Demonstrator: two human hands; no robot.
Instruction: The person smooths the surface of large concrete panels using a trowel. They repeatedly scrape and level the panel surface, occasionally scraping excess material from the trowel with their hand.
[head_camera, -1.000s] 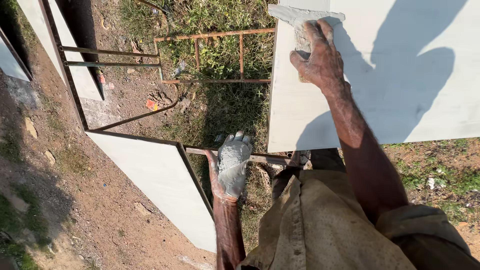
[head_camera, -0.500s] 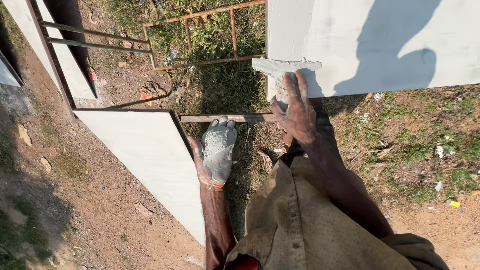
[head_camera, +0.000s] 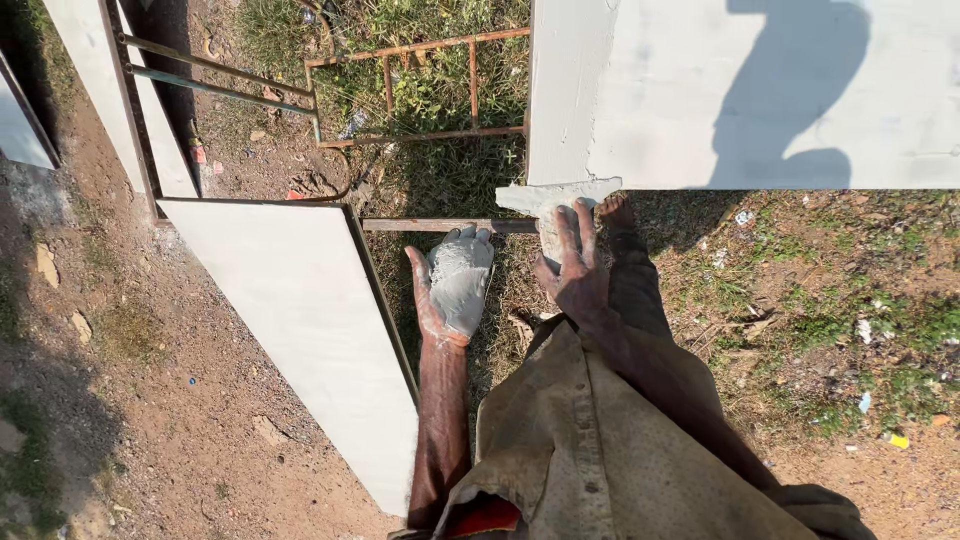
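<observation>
Right hand (head_camera: 578, 265) clasping a flat scraper (head_camera: 556, 200), blade pressed to the lower edge of a white panel (head_camera: 690, 90); left hand (head_camera: 455, 285) cupped open under a soft, wet, likely heavy lump of grey putty (head_camera: 462, 280), best scooped from beneath.

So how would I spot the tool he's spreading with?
Find the big pale grey panel at upper right and follow its left side down to the bottom edge. There the right hand holds a flat scraper blade, the only tool, coated in wet grey paste.
</observation>
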